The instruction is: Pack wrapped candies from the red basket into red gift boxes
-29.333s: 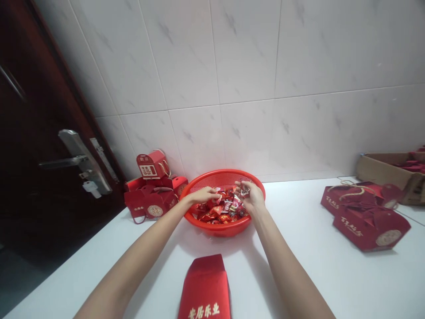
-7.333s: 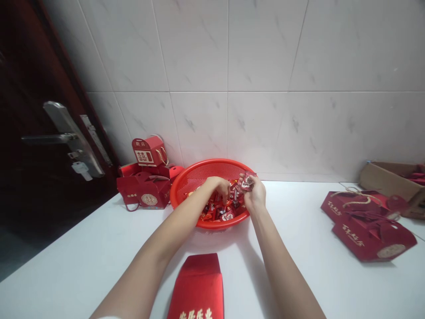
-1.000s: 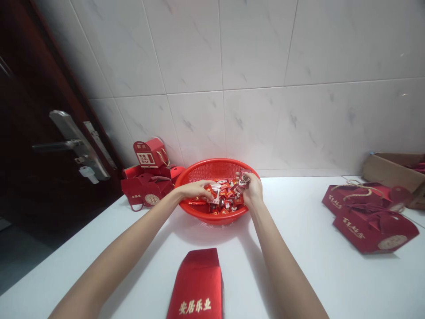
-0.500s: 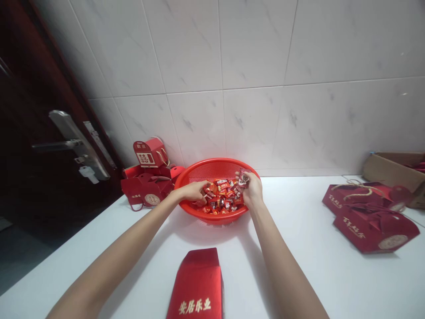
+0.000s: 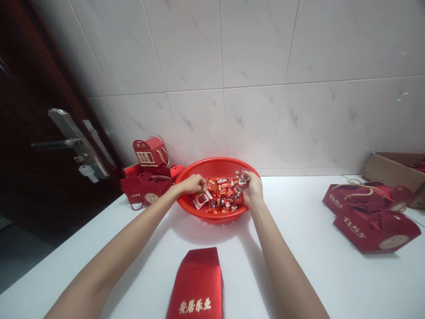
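Note:
Wrapped candies point(image 5: 226, 190) fill the bottom of a red plastic basket point(image 5: 215, 165) by the wall. Over its left side my left hand point(image 5: 195, 183) is closed, pinching the upper end of a flat white-and-red candy packet point(image 5: 202, 200) that hangs over the pile. At the right rim my right hand point(image 5: 253, 188) is closed on dark pink wrapped candy point(image 5: 244, 177); I cannot tell whether the palm hides more. Closest to me lies a red paper box point(image 5: 199, 277) with gold characters, touched by neither hand.
Red gift boxes point(image 5: 146, 188) are stacked left of the basket, a smaller box point(image 5: 151, 151) on top. More dark red boxes point(image 5: 375, 230) with rope handles stand at right, before a cardboard carton point(image 5: 385, 170). A door with a metal handle point(image 5: 63, 142) borders the left.
My left hand has risen slightly out of the pile, its fingers now closed, with the white-and-red packet showing beneath them. My right hand has hardly moved.

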Demonstrator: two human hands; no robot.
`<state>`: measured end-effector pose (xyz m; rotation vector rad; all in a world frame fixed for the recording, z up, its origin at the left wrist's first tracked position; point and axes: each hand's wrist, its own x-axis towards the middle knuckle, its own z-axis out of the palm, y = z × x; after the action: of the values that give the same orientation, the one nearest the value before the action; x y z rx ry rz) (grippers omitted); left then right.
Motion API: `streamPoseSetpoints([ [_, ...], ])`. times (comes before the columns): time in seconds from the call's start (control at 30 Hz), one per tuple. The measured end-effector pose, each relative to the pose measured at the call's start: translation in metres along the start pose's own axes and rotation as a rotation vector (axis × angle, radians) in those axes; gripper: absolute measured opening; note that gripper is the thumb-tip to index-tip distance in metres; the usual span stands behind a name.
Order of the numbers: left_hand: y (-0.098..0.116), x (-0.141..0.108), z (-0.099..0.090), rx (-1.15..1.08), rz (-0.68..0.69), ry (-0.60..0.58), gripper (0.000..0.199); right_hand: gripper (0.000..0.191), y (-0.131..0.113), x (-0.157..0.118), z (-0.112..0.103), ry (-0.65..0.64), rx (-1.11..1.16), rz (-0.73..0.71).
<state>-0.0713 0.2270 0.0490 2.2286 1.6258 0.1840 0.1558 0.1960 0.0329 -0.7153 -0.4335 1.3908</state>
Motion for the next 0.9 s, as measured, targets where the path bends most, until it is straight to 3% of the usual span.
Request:
streamPoseSetpoints([
  [0.17, 0.003, 0.007, 0.000, 0.086, 0.029, -0.044, 0.040, 0.005, 0.000, 0.000, 0.000, -0.006, -0.015, 0.001],
  [0.33, 0.012, 0.020, 0.004, 0.360, 0.023, -0.079, 0.070, 0.004, 0.001, 0.001, -0.001, -0.009, -0.029, -0.005],
  [0.47, 0.013, 0.028, 0.003, 0.426, -0.030, -0.127, 0.060, 0.004, 0.001, 0.002, -0.001, -0.015, -0.038, -0.008],
  [0.6, 0.009, 0.034, 0.004, 0.427, -0.096, -0.137, 0.064, 0.004, 0.002, 0.002, 0.000, -0.021, -0.038, -0.013],
  [0.77, 0.006, 0.039, 0.009, 0.395, -0.139, -0.166, 0.028, 0.006, 0.002, 0.001, 0.001, -0.024, -0.040, -0.013],
  [0.9, 0.005, 0.047, 0.012, 0.307, -0.145, -0.191, 0.019, 0.004, 0.001, 0.001, 0.000, -0.024, -0.039, -0.010],
])
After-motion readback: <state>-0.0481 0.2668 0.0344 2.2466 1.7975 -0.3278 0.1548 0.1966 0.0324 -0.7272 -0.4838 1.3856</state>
